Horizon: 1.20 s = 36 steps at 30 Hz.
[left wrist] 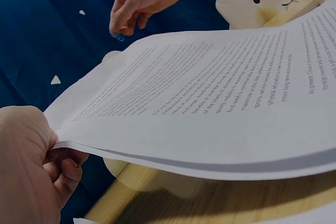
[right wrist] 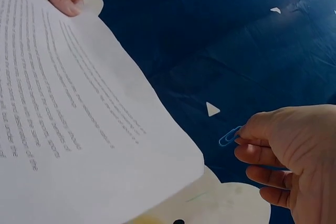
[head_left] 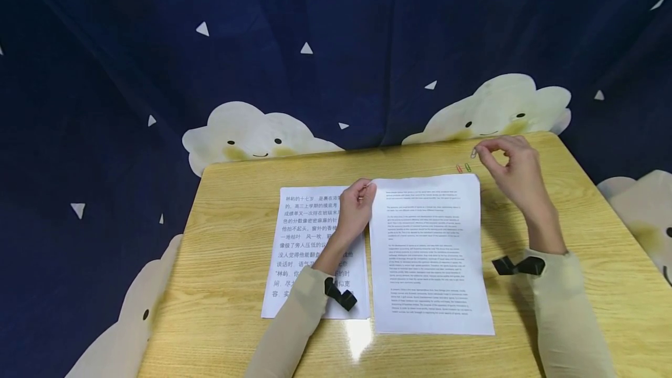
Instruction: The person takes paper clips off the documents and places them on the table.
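My left hand (head_left: 357,207) pinches the top left corner of a small stack of printed sheets (head_left: 427,249), thumb on top and fingers beneath. In the left wrist view the pinched stack (left wrist: 210,129) shows its layered edge, raised over the wood. A blue paper clip (right wrist: 229,137) sits between the thumb and index finger of my right hand (right wrist: 294,156), the other fingers loosely bent. In the head view the right hand (head_left: 511,165) is beyond the sheets' top right corner, apart from the paper.
Red (head_left: 459,168) and green (head_left: 468,167) paper clips lie just behind the sheets' top edge. Another stack with large Chinese print (head_left: 299,249) lies on the wooden table (head_left: 226,238) to the left, partly under my left arm. A dark blue curtain (head_left: 367,45) hangs behind.
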Each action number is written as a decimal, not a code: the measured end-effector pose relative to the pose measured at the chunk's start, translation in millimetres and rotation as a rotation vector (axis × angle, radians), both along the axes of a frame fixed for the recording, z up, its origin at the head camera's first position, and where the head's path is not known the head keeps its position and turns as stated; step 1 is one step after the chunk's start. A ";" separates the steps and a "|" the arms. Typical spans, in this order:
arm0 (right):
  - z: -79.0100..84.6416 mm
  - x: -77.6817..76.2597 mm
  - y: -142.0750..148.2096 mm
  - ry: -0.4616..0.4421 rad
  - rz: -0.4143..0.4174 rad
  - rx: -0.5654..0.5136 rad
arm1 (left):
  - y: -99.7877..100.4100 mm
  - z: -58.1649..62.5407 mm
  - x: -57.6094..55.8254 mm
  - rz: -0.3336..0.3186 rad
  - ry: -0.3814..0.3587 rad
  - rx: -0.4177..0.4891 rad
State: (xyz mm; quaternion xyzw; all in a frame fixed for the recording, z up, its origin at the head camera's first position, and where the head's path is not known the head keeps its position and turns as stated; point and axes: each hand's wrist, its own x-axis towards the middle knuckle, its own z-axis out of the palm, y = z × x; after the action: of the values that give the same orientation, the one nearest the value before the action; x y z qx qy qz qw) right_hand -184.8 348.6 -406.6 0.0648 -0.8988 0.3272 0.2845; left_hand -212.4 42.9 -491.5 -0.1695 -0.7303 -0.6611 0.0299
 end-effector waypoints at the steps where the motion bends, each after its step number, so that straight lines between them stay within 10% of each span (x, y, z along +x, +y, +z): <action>1: -0.2 -0.2 0.9 0.000 -0.002 -0.002 | 0.5 -4.2 -2.0 0.003 -0.001 -0.001; 18: -14.6 -4.3 23.1 -0.152 -0.034 0.010 | 1.7 -17.0 -7.5 0.027 0.002 -0.029; 27: -24.0 -8.8 32.8 -0.251 -0.037 0.048 | -3.7 10.7 3.5 -0.003 0.014 -0.008; 36: -46.4 -15.0 44.0 -0.358 -0.031 0.062 | -6.6 12.4 4.0 -0.004 -0.007 0.009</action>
State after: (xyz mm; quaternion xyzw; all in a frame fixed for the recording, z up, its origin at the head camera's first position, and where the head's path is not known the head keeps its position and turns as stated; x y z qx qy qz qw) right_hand -199.8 392.6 -453.0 0.0002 -0.9456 0.3012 0.1229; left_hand -208.4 36.3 -479.1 -0.1684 -0.7270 -0.6652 0.0271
